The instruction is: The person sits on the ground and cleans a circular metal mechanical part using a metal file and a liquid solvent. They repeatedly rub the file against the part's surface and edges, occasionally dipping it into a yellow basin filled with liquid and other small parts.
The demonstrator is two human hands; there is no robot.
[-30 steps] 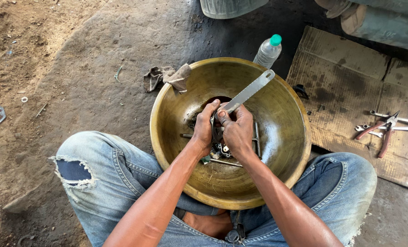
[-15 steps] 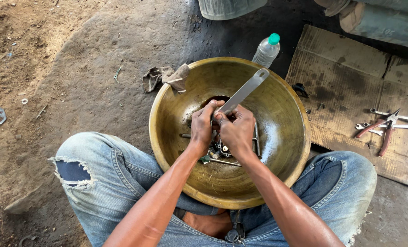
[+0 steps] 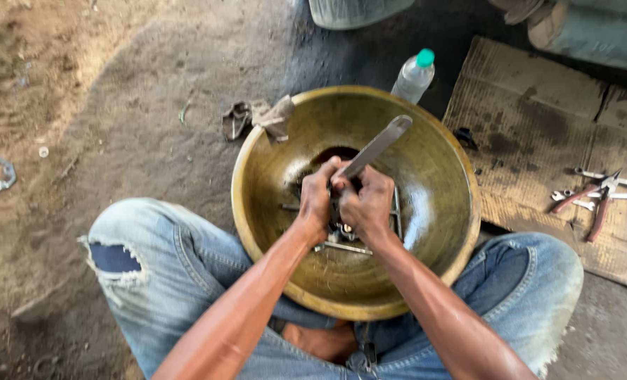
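Dirt ground (image 3: 116, 105) fills the left and far side, and a cardboard sheet (image 3: 538, 119) lies flat on the right. Between the person's jeans-clad knees (image 3: 165, 267) sits a big brass-coloured bowl (image 3: 440, 232), dead centre. Both hands are down in the middle of it, pressed close together: left hand (image 3: 317, 200) is clenched around a small metal part (image 3: 343, 229) at the bowl's bottom, right hand (image 3: 369, 204) is fisted tight on a flat steel tool (image 3: 378, 144) whose handle slants up toward the far right rim. Thin metal rods (image 3: 341, 247) lie in the bowl just near of the hands. Beyond the far rim stands a clear bottle (image 3: 413, 76) with a green cap; a crumpled rag (image 3: 260, 117) lies at the far left rim. Pliers (image 3: 598, 200) and spanners rest on the cardboard, well apart on the right.
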